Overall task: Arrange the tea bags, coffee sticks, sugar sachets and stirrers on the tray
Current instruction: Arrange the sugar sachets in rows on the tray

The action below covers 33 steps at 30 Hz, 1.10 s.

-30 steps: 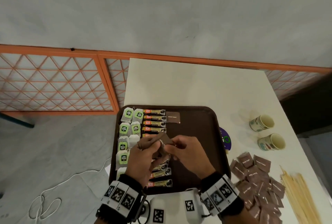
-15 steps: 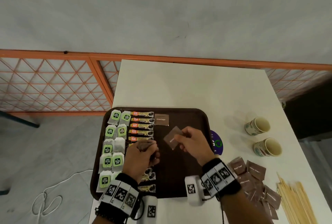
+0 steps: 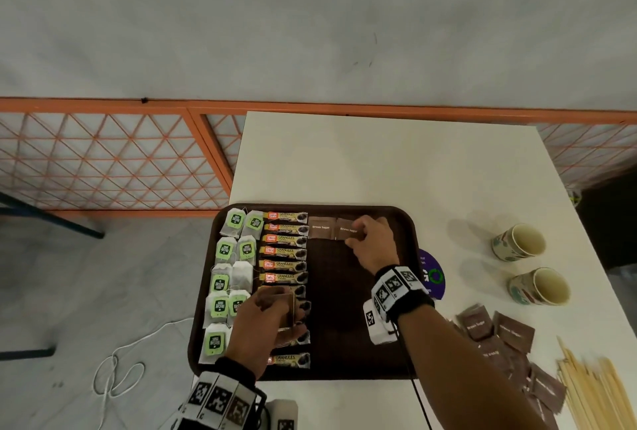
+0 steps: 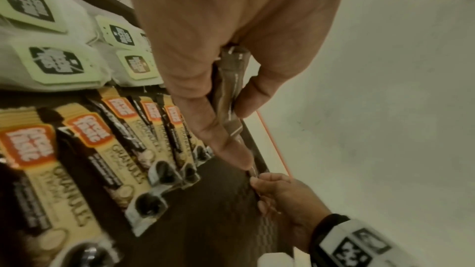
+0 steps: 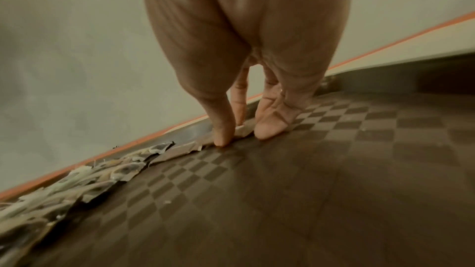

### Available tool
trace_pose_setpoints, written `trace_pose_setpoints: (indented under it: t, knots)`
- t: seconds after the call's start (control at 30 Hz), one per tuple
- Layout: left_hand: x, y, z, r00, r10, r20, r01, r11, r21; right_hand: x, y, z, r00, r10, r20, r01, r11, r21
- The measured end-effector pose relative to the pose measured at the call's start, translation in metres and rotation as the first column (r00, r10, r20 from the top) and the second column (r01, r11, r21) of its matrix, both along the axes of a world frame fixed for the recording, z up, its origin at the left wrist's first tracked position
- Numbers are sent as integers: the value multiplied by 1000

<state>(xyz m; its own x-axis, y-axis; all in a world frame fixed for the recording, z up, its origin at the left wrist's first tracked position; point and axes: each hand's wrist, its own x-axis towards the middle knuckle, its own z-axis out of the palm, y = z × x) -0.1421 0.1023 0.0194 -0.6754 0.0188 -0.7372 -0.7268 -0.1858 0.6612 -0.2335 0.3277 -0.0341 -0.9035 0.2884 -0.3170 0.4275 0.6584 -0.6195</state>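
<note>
A dark brown tray [image 3: 344,326] holds two columns of tea bags [image 3: 234,257] and a column of coffee sticks [image 3: 284,250]. One brown sugar sachet [image 3: 320,227] lies flat at the tray's far edge. Just right of it, my right hand [image 3: 355,232] pinches a second sachet [image 3: 346,229] between thumb and fingers, flat against the tray floor [image 5: 282,190]; this sachet [image 5: 243,129] peeks out between the fingertips. My left hand [image 3: 275,309] hovers over the near coffee sticks and grips a small stack of sugar sachets [image 4: 228,88] between thumb and fingers.
On the white table [image 3: 379,161] right of the tray lie a pile of loose sugar sachets [image 3: 496,336], a bundle of wooden stirrers [image 3: 593,391], two paper cups [image 3: 520,242] and a purple disc [image 3: 432,274]. An orange lattice fence [image 3: 103,161] stands left.
My right hand drew one sachet off the stack in my left hand and carried it to the tray's far edge, beside the first sachet. My left hand stayed over the coffee sticks.
</note>
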Motion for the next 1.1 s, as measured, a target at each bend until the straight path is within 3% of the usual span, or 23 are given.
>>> trace_pose_setpoints:
  t: [0.27,0.37,0.47,0.53,0.6,0.7,0.8,0.97,1.1]
  knots:
    - [-14,0,15,1000,19,-15,-16,984,176,-14,3,7,991,119,58,-125,985,122]
    - [-19,-1,19,1000,27,2,-27,963,266,-5,-5,26,990,136,-22,-132,984,123]
    - [-25,4,20,994,84,62,-100,937,334,24,-25,64,962,236,-140,-247,967,-61]
    - [-29,10,22,989,110,102,-139,923,358,45,-38,84,940,323,-112,-342,899,-275]
    - [-30,18,24,987,101,121,-140,914,381,60,-43,87,930,354,-100,-366,862,-351]
    - [-30,25,27,986,75,148,-128,912,389,69,-40,80,959,271,-80,-281,888,-364]
    - [-30,24,24,987,54,153,-109,921,375,73,-33,82,990,136,-17,-125,841,-526]
    - [-27,18,22,991,-14,132,-23,961,275,76,-27,81,993,113,-18,-105,842,-529]
    - [-26,22,23,999,-42,19,38,982,186,79,-27,76,997,82,12,-63,839,-541]
